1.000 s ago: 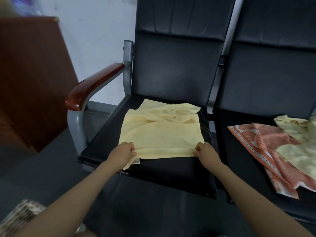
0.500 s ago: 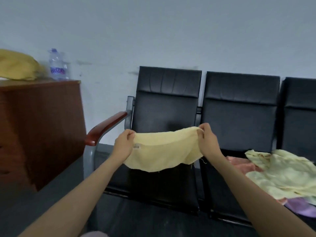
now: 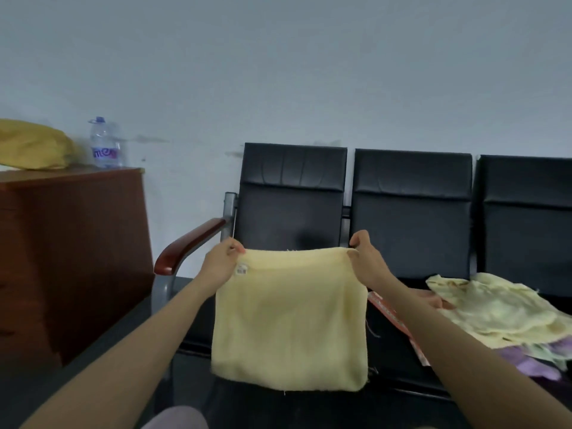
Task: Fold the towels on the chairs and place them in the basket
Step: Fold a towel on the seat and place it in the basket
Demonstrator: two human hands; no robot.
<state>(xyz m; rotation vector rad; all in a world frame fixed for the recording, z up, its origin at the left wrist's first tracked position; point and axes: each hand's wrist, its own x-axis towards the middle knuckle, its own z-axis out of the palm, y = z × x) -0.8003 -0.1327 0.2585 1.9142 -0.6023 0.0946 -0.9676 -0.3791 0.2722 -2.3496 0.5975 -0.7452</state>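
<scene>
I pinch the yellow towel [image 3: 289, 323] at its top corners, left hand [image 3: 220, 267] and right hand [image 3: 366, 261]; I should keep the corners level so it folds straight.

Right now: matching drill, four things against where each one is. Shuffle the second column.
Things:
1. held towel
2. bottle
3. towel pile
4. armrest

Places:
a. stands on the cabinet
b. on the left side of the leftmost chair
c. hangs from the left hand and the right hand
d. lies crumpled, right of the right hand

Pairs: 1-c, 2-a, 3-d, 4-b
</scene>
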